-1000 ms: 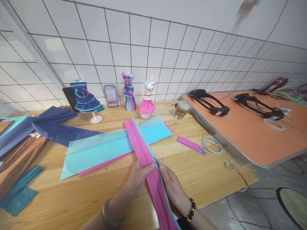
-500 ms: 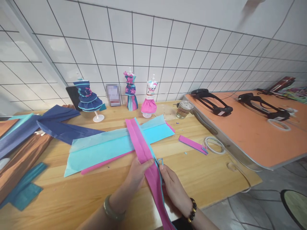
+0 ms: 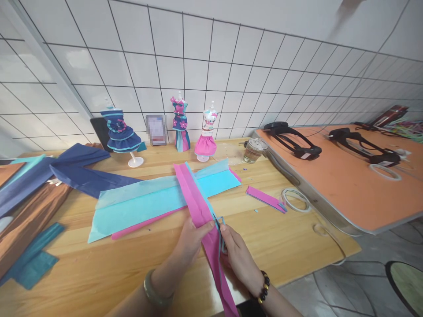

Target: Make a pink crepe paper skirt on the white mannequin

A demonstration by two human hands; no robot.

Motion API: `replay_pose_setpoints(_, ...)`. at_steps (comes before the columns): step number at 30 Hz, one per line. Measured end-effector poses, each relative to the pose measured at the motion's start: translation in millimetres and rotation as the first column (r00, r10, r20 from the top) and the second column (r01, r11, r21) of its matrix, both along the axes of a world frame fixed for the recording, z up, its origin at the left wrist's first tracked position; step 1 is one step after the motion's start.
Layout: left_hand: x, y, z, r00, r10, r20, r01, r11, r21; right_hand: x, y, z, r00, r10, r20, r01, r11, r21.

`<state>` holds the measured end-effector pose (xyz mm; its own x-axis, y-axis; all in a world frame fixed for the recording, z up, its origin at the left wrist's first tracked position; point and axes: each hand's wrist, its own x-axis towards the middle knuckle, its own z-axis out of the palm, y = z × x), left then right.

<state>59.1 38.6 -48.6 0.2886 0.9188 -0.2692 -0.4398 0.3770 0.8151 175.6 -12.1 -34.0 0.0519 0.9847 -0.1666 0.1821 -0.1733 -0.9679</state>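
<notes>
A long pink crepe-paper strip [image 3: 194, 196] with a light blue edge runs from the middle of the table toward me. My left hand [image 3: 190, 240] is closed on it, thumb on top. Beside it, my right hand [image 3: 238, 253] grips small scissors [image 3: 217, 220], whose dark blades sit at the strip's blue edge. A narrow blue sliver curls up next to the blades. The scissor handles are mostly hidden by my fingers. Beneath the far end of the strip lies a wide light blue paper sheet [image 3: 142, 207] with pink showing along its edge.
Three small dressed mannequins stand by the tiled wall, among them one in a blue dress [image 3: 124, 136]. A lidded glass [image 3: 255, 150], a folded pink strip [image 3: 266, 199] and a tape roll [image 3: 295, 200] are to the right. Blue fabric-like paper [image 3: 82, 167] and brown paper [image 3: 39, 211] lie left.
The scissors and right hand have shifted very slightly along the blue edge, and more of the handle shows. The left hand stays on the strip; the view has moved a little.
</notes>
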Motion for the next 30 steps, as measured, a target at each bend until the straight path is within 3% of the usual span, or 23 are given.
replay_pose_setpoints(19, 0.8, -0.2, -1.4, 1.0, -0.001, 0.007, 0.001, 1.0, -0.015, -0.7, 1.0, -0.4, 1.0, -0.024, 0.011, 0.024, 1.0, -0.01)
replay_pose_setpoints(30, -1.7, 1.0, 8.8, 0.999, 0.033, 0.018, -0.032, 0.998, -0.057, -1.2, -1.0, -3.1, 0.999, 0.006, 0.033, -0.006, 1.0, -0.009)
